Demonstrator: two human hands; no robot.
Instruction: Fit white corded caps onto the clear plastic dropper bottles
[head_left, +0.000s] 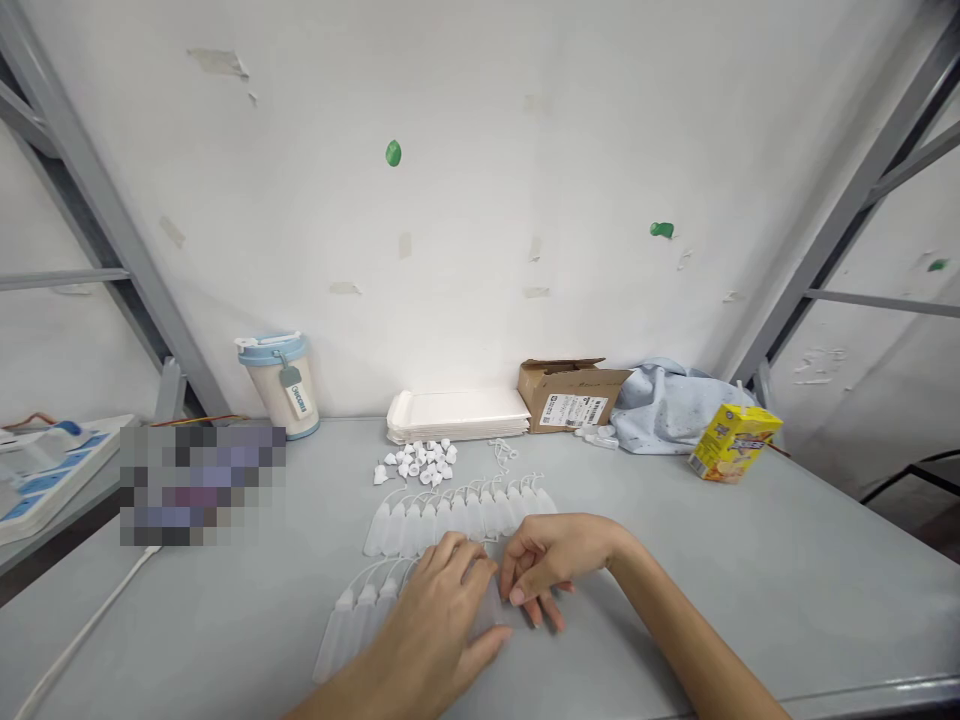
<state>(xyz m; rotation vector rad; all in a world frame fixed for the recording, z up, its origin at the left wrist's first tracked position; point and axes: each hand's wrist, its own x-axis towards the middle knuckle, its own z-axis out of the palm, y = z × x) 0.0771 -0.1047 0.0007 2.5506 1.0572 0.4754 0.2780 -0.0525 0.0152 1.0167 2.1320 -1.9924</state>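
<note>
Flat translucent plastic bottles with white necks and thin loops lie in two rows: a back row (pixel 457 518) and a front row (pixel 352 620). Across the front row rests my left hand (pixel 442 610), its fingers extended and the thumb apart, covering several bottles. My right hand (pixel 547 565) is at that row's right end with thumb and forefinger closed beside the edge of a translucent bottle (pixel 489 608); its other fingers hang loosely, and whatever the pinch holds is hidden. Behind the back row sits a pile of small white caps (pixel 426 462), with a few loose white loops (pixel 504 453) to its right.
Along the wall stand a tumbler (pixel 281 385), a stack of white trays (pixel 461 415), an open cardboard box (pixel 574 395), a pale blue cloth (pixel 660 405) and a yellow carton (pixel 733 442). A white cable (pixel 90 630) crosses the grey table's left side near a power strip (pixel 56 480).
</note>
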